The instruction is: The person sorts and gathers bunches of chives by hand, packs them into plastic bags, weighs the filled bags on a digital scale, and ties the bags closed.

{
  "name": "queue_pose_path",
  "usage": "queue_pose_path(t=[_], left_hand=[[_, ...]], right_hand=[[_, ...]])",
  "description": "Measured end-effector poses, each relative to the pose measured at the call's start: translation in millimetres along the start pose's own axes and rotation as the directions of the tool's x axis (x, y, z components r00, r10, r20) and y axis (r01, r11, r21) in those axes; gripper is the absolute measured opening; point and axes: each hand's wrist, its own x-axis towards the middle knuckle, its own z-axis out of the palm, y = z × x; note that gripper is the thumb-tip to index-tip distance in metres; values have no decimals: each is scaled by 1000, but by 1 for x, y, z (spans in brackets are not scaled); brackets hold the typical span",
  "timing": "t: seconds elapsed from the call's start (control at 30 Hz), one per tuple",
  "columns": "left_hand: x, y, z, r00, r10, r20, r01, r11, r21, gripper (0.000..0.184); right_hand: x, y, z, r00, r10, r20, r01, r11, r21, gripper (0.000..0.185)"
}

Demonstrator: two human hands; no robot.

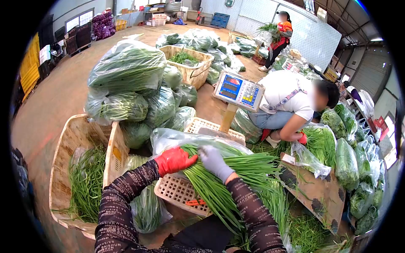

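My left hand (175,161), in a red glove, is closed round the edge of a bunch of long green leaves (219,189) and the rim of a clear plastic bag (168,138). My right hand (214,162), in a grey glove, lies over the top of the same bunch, its fingers partly hidden, near the bag's mouth. The leaves fan out toward the right and toward my lap. Beneath them is an upturned white plastic crate (179,192) with an orange-handled tool (195,203) on it. A scale display (239,91) stands just beyond.
At left stands a large crate (114,158) with loose greens. Filled bags (126,67) are piled behind it. A crouching co-worker (287,99) handles greens at right, beside a board (316,189) and more bags (346,164). Another person (282,38) stands at the back holding greens.
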Motion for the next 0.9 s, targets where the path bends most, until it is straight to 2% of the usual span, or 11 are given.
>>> queue_pose_path(t=[0.03, 0.1, 0.23, 0.3, 0.47, 0.57, 0.6, 0.63, 0.73, 0.8, 0.9], left_hand=[[-2, 2, -1, 999, -3, -47, 3, 1000, 4, 44], [1, -6, 12, 999, -7, -42, 1, 990, -138, 44], [15, -18, 4, 994, -59, -90, 49, 993, -107, 36], [19, -23, 2, 992, -96, -87, 81, 983, -165, 31], [15, -29, -5, 955, -287, 70, 296, 926, -235, 18], [11, -28, 1, 970, -242, 5, 238, 951, -198, 19], [9, -29, 7, 979, -203, 20, 204, 965, -164, 36], [7, -27, 10, 978, -207, 19, 208, 965, -161, 36], [-5, -23, 24, 987, -151, -54, 144, 982, -122, 44], [-10, -14, 6, 991, -122, -52, 119, 991, -52, 42], [-14, -8, 1, 994, -106, -20, 105, 993, -59, 42]], right_hand=[[2, 16, 5, 990, 125, -70, -133, 981, -142, 20], [6, 56, -1, 894, 446, 30, -329, 703, -631, 27], [-16, 42, -65, 677, 716, -170, -567, 360, -741, 34], [-30, 32, -92, 688, 715, -123, -271, 95, -958, 33], [-109, 88, -181, 724, 688, 44, 151, -96, -984, 24], [-141, 95, -221, 769, 615, -174, -260, 51, -964, 17], [-139, 89, -218, 850, 487, -203, -325, 181, -928, 13], [-129, 74, -210, 954, 270, -129, -234, 402, -885, 11], [-76, 28, -137, 977, -152, -148, 34, 802, -597, 19], [-46, -5, -89, 995, -95, -13, 90, 971, -220, 27], [-4, 2, -16, 994, 27, 105, -50, 974, 219, 30]])
